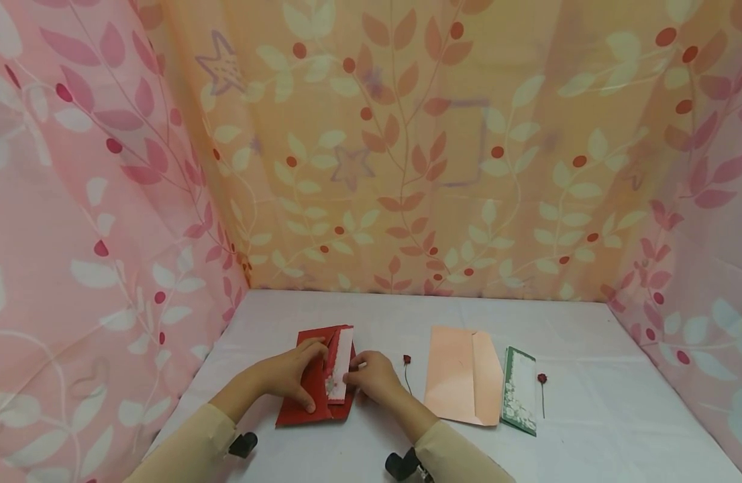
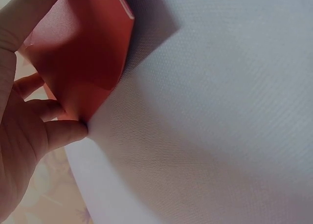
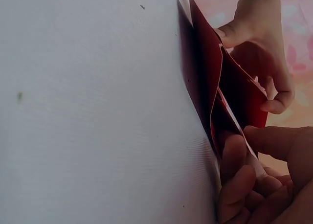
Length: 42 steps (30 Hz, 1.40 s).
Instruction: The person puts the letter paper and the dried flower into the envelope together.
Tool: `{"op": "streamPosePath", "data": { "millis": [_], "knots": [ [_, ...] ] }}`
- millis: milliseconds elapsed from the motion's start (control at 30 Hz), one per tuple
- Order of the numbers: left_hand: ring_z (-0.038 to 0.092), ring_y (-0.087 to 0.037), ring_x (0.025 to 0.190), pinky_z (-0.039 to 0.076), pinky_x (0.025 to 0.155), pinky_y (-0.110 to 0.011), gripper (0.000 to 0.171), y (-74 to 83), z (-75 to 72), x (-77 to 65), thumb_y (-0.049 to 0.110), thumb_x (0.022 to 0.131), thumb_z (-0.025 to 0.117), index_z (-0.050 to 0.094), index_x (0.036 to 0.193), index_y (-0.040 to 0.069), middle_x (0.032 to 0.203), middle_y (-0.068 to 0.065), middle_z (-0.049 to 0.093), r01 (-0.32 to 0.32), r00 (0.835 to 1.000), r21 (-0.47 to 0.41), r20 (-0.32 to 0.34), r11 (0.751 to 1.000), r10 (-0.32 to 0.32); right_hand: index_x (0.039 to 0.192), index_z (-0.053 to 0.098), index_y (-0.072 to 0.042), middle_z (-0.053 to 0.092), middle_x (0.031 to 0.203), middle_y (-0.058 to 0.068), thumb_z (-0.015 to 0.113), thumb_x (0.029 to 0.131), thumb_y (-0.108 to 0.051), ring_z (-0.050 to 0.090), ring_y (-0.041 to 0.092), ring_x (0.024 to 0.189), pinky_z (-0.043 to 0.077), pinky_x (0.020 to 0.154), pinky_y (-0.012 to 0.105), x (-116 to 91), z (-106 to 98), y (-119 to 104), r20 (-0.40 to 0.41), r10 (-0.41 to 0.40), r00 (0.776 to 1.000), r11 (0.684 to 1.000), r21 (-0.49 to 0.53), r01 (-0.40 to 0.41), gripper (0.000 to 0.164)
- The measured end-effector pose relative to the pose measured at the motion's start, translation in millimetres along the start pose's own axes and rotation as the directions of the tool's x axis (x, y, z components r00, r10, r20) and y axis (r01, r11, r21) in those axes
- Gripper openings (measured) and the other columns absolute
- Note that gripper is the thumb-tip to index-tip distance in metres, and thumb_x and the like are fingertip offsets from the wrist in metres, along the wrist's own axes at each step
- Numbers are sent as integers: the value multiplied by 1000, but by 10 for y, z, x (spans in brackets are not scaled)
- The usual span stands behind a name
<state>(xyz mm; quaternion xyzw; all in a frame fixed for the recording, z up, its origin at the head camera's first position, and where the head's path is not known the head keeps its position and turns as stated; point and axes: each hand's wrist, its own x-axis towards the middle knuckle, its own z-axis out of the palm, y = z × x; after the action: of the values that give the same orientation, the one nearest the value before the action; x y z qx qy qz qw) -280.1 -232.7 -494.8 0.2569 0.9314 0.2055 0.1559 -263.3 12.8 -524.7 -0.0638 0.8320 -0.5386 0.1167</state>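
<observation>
On the left of the table lies a red envelope [image 1: 316, 386] with its mouth spread apart. My left hand [image 1: 289, 373] spans it, thumb near the lower edge and fingertips toward the top; in the left wrist view fingers [image 2: 67, 134] hold the red paper along its edge. A white card with red trim and a flower print [image 1: 342, 362] stands partly inside the envelope's mouth. My right hand [image 1: 378, 380] pinches the card's right side between thumb and fingers. The right wrist view shows the card's thin edge [image 3: 232, 111] between the envelope's two red sides; its far part is hidden.
Right of my hands lie a small red rose on a stem [image 1: 407, 360], a peach envelope [image 1: 449, 376] with its flap out, a green-and-white floral card [image 1: 519, 389] and another red rose [image 1: 542, 379]. Patterned curtains [image 1: 407, 147] enclose the white table [image 1: 371, 305] at back and sides.
</observation>
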Motion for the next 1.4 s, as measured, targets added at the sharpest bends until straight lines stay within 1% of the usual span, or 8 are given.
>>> {"op": "streamPosePath", "data": {
  "millis": [133,267,467,667,967,1067,1233,1400],
  "knots": [
    [36,-32,145,51,104,-55,93,4,-9,3,59,62,92,43,137,33,166,-4,25,6,1000,4,-4,1000,-6,113,66,-2,69,77,3,82,85,-17,62,19,51,51,49,32,52,-20,-22,-39,-28,999,1000,-14,28,35],
    [37,-31,144,53,102,-54,94,19,-16,3,58,62,93,43,138,33,166,-5,26,2,1000,-2,-4,1000,-2,127,63,-3,67,75,1,81,85,-16,58,16,53,50,50,32,102,-12,-8,-78,-70,995,997,-28,68,48],
    [37,-32,144,54,101,-54,96,38,-16,-9,57,63,93,42,141,31,166,-5,26,0,1000,-15,4,1000,0,142,55,-8,64,67,0,79,85,-14,55,14,47,49,46,31,154,38,32,-79,-98,992,995,-23,97,62],
    [37,-31,144,54,100,-52,94,21,-8,-7,57,63,93,43,139,32,166,-5,26,0,1000,-8,-3,1000,0,144,55,-10,62,66,0,80,85,-17,57,15,46,50,46,30,160,83,10,-83,-100,992,994,-62,95,64],
    [36,-31,146,54,100,-51,100,20,3,-9,56,62,93,42,143,27,167,-5,24,-12,1000,8,-21,1000,12,142,56,-9,63,69,0,82,82,-15,57,14,47,50,43,30,195,118,3,-88,-122,989,990,-77,116,65],
    [37,-32,145,55,99,-51,101,24,5,-14,55,62,94,42,143,25,167,-6,24,-8,1000,3,-23,1000,8,142,56,-9,66,74,1,82,81,-14,56,15,44,50,42,29,202,127,-4,-76,-128,989,990,-69,123,66],
    [37,-31,143,56,97,-51,102,4,16,-19,56,63,94,41,144,23,167,-6,24,-4,1000,3,-27,1000,4,143,55,-9,69,95,9,83,81,-13,58,17,40,51,41,30,204,161,-18,-51,-117,992,992,-44,115,68],
    [38,-31,143,54,100,-53,100,-11,13,-21,57,63,93,42,142,24,167,-6,23,-12,1000,-10,-22,1000,12,142,56,-9,68,103,12,84,82,-16,59,18,41,52,43,30,225,206,-12,-51,-119,992,992,-59,116,66]
  ]
}}
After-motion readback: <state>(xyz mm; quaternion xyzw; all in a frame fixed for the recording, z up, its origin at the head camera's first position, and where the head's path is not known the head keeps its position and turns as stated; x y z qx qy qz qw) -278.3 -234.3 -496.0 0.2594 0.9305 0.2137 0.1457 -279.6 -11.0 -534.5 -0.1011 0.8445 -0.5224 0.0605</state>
